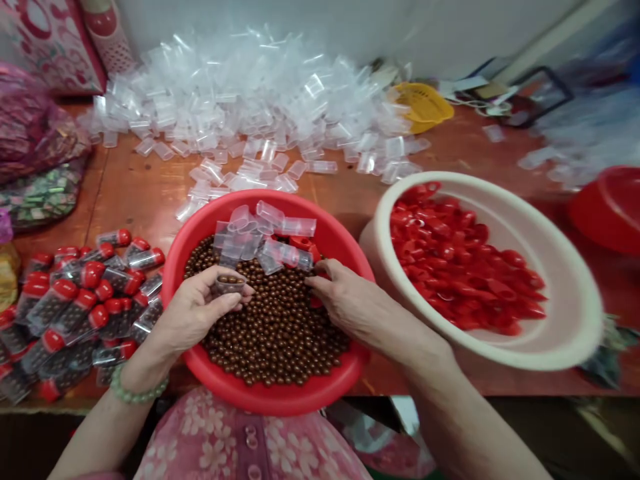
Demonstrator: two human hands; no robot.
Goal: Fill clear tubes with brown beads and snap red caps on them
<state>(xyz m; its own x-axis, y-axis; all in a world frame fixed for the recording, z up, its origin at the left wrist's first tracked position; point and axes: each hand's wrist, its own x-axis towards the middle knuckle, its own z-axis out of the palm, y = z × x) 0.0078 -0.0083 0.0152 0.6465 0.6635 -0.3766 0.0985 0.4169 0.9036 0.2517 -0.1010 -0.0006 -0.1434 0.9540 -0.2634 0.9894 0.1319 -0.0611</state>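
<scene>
My left hand (203, 303) is closed around a short clear plastic tube (230, 285), held upright with brown beads showing at its mouth. It is over the left side of a red basin (273, 403) full of shiny brown beads (280, 327). On the basin's right side, my right hand (345, 293) has its thumb and fingers pinched at a red plastic cap (317, 302), mostly hidden by the fingers. Several empty clear tubes (240, 237) and a few red caps (300, 243) lie on the beads at the back of the basin.
A cream basin (575, 293) of red caps (460, 267) stands at right. Bead-filled, red-capped tubes (80, 307) are heaped at left. Behind, a large pile of clear tubes (250, 87) covers the table (135, 180), beside a yellow basket (423, 107). Another red container (610, 207) sits far right.
</scene>
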